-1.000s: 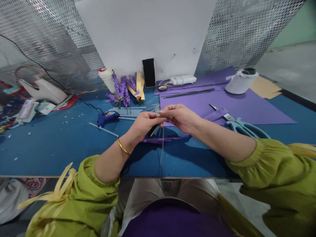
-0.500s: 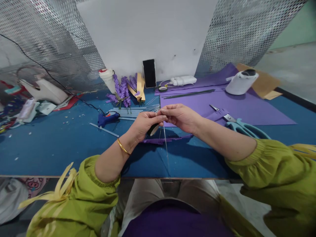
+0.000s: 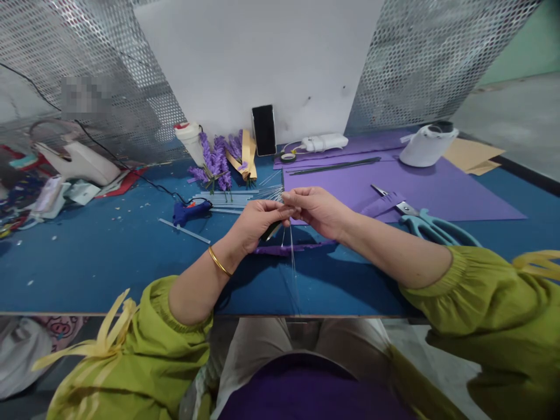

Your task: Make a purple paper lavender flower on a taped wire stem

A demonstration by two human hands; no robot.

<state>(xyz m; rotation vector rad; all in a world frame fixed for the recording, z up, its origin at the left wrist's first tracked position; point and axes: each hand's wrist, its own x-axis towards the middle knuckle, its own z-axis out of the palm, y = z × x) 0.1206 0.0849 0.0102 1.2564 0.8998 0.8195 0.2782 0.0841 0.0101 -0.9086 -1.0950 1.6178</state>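
Note:
My left hand (image 3: pixel 256 221) and my right hand (image 3: pixel 317 209) meet above the blue table (image 3: pixel 96 256), fingers pinched together on the top of a thin wire stem (image 3: pixel 292 262) that hangs down toward me. The left hand also holds a small dark roll of tape (image 3: pixel 272 228) under its fingers. A strip of fringed purple paper (image 3: pixel 289 249) lies on the table just below both hands.
Large teal scissors (image 3: pixel 431 224) lie on a purple sheet (image 3: pixel 437 186) to the right. A blue glue gun (image 3: pixel 188 211), glue sticks, a bundle of wires (image 3: pixel 271 189) and finished purple flowers (image 3: pixel 214 160) lie beyond my hands. A phone (image 3: pixel 263 129) leans on the wall. A white jug (image 3: pixel 426 146) stands far right.
My hands stay pinched on the wire with only small finger shifts. The hanging wire has swung slightly and the tape roll has tilted in my left hand.

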